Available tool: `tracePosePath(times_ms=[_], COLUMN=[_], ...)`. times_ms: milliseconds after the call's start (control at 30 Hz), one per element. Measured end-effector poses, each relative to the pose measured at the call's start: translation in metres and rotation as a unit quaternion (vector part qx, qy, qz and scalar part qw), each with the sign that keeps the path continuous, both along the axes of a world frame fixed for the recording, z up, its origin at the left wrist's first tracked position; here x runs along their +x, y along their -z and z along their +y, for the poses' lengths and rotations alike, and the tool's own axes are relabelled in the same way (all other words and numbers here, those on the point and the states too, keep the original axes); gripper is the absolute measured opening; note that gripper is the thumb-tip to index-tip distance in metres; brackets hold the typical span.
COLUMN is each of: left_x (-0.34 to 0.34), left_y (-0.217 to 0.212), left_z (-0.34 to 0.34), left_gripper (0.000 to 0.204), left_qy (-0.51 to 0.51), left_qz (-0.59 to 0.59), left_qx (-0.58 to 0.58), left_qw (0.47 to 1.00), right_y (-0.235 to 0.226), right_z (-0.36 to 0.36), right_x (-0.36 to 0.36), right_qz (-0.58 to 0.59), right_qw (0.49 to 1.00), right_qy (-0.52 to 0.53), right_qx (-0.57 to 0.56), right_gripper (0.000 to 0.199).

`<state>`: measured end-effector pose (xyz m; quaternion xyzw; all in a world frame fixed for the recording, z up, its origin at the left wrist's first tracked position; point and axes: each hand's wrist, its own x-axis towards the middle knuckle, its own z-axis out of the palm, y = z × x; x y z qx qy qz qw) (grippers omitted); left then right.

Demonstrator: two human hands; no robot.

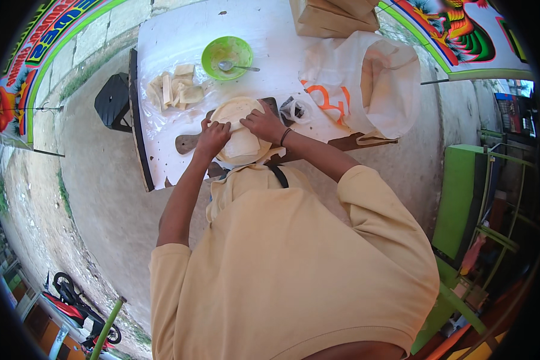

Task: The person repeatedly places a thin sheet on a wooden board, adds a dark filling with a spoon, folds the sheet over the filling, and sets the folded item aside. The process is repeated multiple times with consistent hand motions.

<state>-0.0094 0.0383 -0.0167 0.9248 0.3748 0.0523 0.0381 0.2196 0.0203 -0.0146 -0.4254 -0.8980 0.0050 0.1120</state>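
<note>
Left hand [213,135] and right hand [263,123] both pressing on round pale dough sheet [239,129], fingers [207,125] bent, pinching its folded edge. Sheet on wooden board [189,143], on white table [180,36], near green bowl [226,57] with spoon [229,66].

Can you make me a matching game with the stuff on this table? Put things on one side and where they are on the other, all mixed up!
Things:
1. spoon
2. round dough sheet
3. folded pieces
4. big white bag

Places:
A. under both hands
B. in the green bowl
C. at the table's right side
D. piled left of the bowl

Pairs: 1-B, 2-A, 3-D, 4-C
</note>
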Motion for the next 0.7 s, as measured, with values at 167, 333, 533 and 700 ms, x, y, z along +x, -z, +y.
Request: tracePosePath(times_ms=[167,333,533,700], left_x=[0.005,0.001,-0.007,0.003], left_y=[-0.004,-0.006,-0.01,-0.014], left_z=[-0.008,-0.047,-0.082,-0.078], left_gripper=[0.005,0.02,0.029,0.026], left_qy=[-0.011,-0.023,-0.11,-0.254], left_qz=[-0.002,-0.03,-0.112,-0.162], left_qx=[0.026,0.006,-0.097,-0.193], left_qw=[1.0,0.999,0.983,0.934], right_y=[0.005,-0.001,-0.006,-0.032], right_z=[0.0,-0.033,-0.052,0.011], right_x=[0.0,0.008,0.011,-0.009], right_qz=[-0.011,0.001,0.251,0.51], right_qw=[0.999,0.999,0.951,0.7], right_qy=[0.03,0.02,0.168,0.46], right_qx=[0.013,-0.037,-0.068,-0.195], right_gripper=[0.009,0.014,0.036,0.062])
